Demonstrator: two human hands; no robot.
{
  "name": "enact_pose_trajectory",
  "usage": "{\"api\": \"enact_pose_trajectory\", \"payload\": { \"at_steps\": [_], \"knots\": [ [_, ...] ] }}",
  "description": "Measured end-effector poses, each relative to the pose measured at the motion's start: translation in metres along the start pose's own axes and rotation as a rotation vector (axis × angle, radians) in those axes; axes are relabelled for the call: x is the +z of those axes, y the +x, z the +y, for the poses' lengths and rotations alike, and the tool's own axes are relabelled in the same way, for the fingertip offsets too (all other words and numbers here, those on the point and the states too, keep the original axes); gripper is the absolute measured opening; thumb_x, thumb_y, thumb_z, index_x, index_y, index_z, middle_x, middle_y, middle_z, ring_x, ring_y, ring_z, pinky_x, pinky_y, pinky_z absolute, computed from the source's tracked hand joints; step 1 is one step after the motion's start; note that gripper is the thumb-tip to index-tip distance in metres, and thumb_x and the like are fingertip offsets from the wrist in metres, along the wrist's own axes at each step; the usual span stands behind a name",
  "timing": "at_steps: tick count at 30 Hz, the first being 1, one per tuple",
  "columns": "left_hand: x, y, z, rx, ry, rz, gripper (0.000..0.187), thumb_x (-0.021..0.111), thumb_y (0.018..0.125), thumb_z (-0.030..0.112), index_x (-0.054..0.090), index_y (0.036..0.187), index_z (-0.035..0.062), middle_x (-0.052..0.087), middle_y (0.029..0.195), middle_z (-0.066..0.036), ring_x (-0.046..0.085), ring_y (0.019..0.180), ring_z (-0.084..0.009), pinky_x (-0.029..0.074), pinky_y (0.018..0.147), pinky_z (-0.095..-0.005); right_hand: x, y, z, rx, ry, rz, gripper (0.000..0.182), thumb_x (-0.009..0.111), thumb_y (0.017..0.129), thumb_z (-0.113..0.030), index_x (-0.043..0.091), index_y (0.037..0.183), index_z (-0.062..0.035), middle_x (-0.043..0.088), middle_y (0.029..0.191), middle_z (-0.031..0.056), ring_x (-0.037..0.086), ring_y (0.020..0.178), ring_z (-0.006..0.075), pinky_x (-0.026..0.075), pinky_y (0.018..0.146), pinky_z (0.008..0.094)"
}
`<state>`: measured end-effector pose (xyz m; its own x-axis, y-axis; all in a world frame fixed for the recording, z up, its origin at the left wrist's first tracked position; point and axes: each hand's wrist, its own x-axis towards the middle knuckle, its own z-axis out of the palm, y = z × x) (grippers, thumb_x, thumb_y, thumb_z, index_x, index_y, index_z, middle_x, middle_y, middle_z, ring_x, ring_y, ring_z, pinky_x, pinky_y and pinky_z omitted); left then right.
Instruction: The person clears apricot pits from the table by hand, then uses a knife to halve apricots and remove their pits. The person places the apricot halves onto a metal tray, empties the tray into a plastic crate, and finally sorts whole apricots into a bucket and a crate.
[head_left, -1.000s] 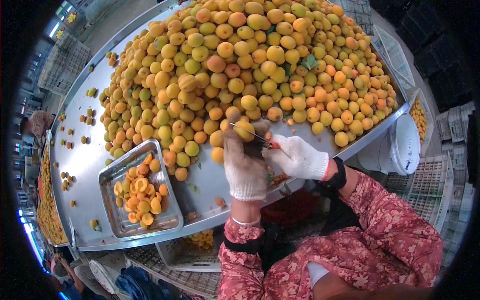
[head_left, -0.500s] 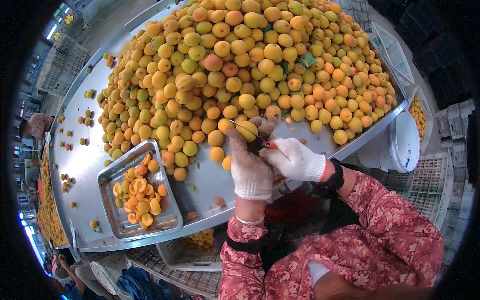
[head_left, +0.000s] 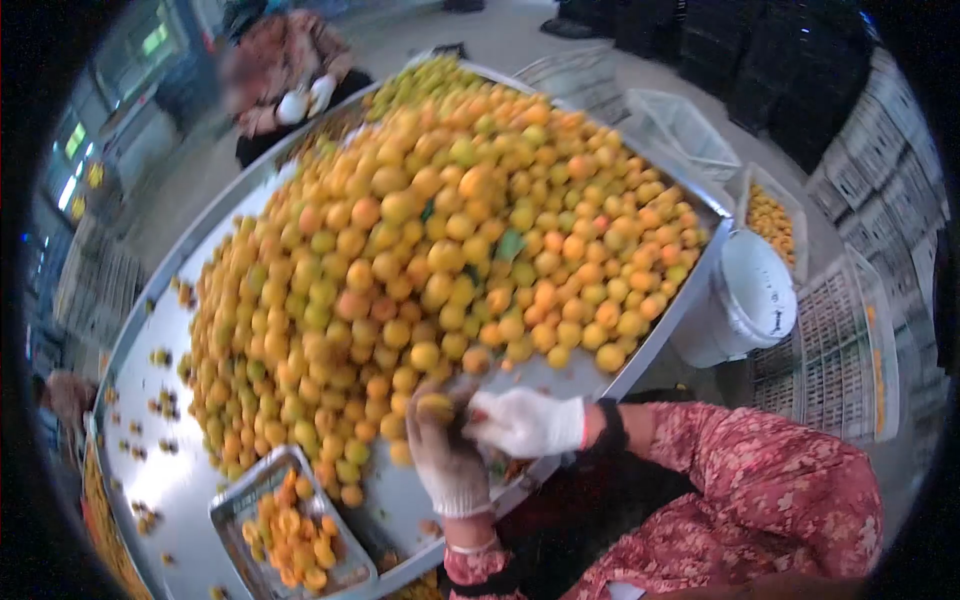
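Note:
My left hand point(head_left: 447, 462), in a stained white knit glove, is closed around an apricot point(head_left: 435, 407) at the near edge of the fruit pile. Gloved in white too, my right hand point(head_left: 535, 422) is closed right beside it, its fingertips touching or nearly touching the left fingers. It grips a small knife, whose red handle end point(head_left: 478, 413) shows faintly; the blade is lost in blur. A big heap of apricots point(head_left: 400, 270) lies in front of both hands. To the left, a metal tray point(head_left: 357, 565) holds halved apricots point(head_left: 290, 535).
The metal table point(head_left: 165, 500) has a raised rim and scattered apricots at left. A white bucket point(head_left: 700, 325) stands beyond its right edge, near plastic crates point(head_left: 825, 370) and a crate of fruit point(head_left: 772, 220). Another person point(head_left: 290, 70) in white gloves is at the far side.
The view has tilted up and shifted, bringing the person across the table into sight. My hands stay together at the apricot; the knife blade, clear across the fruit before, is now blurred out.

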<state>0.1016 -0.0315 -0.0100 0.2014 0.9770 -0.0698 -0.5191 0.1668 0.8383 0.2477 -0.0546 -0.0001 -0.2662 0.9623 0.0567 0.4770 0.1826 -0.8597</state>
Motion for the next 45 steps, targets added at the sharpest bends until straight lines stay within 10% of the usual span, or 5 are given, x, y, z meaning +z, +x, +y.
{"api": "enact_pose_trajectory", "payload": {
  "at_steps": [8,11,20,25,45],
  "knots": [
    [0.018,-0.003,0.019,0.584,1.238,-0.120,0.031,0.054,0.095,0.001,0.049,0.125,-0.0020,0.062,0.112,-0.014,0.062,0.104,-0.0259,0.050,0.093,-0.0369,-0.007,0.005,-0.001,0.059,-0.002,-0.055,0.024,0.055,0.097,-0.027,0.052,0.105,-0.0041,0.062,0.081,0.0249,0.063,0.083,0.0450,0.049,0.066,0.0479],
    [0.028,-0.004,0.015,0.031,0.093,0.123,0.033,0.052,0.100,0.021,0.048,0.124,-0.0009,0.061,0.111,-0.018,0.064,0.101,-0.0277,0.053,0.084,-0.0353,-0.003,0.005,0.005,-0.029,0.054,-0.056,0.023,0.054,0.097,-0.025,0.051,0.104,-0.0030,0.061,0.081,0.0253,0.061,0.082,0.0463,0.048,0.065,0.0479],
    [0.030,-0.009,0.024,0.022,0.270,0.094,0.037,0.049,0.101,0.032,0.046,0.119,-0.0002,0.065,0.097,-0.019,0.065,0.086,-0.0268,0.053,0.080,-0.0341,0.005,0.005,-0.003,0.175,0.529,-0.219,0.023,0.052,0.100,-0.022,0.056,0.097,-0.0002,0.058,0.073,0.0132,0.057,0.068,0.0177,0.045,0.062,0.0334],
    [0.022,-0.006,0.017,0.083,0.277,0.070,0.031,0.048,0.100,0.024,0.048,0.121,0.0009,0.065,0.100,-0.016,0.064,0.088,-0.0233,0.052,0.081,-0.0331,0.003,0.005,0.008,-0.382,-0.060,0.031,0.017,0.056,0.093,-0.020,0.056,0.091,-0.0031,0.058,0.072,0.0182,0.060,0.068,0.0352,0.047,0.056,0.0413],
    [0.016,-0.003,0.008,-0.098,0.187,0.012,0.039,0.060,0.092,0.007,0.055,0.129,-0.0037,0.062,0.115,-0.008,0.059,0.096,-0.0123,0.048,0.088,-0.0260,-0.022,-0.001,-0.003,0.064,-0.077,-0.001,0.055,0.062,0.086,-0.013,0.045,0.135,0.0033,0.065,0.087,0.0262,0.067,0.082,0.0418,0.054,0.069,0.0421]
  ]
}}
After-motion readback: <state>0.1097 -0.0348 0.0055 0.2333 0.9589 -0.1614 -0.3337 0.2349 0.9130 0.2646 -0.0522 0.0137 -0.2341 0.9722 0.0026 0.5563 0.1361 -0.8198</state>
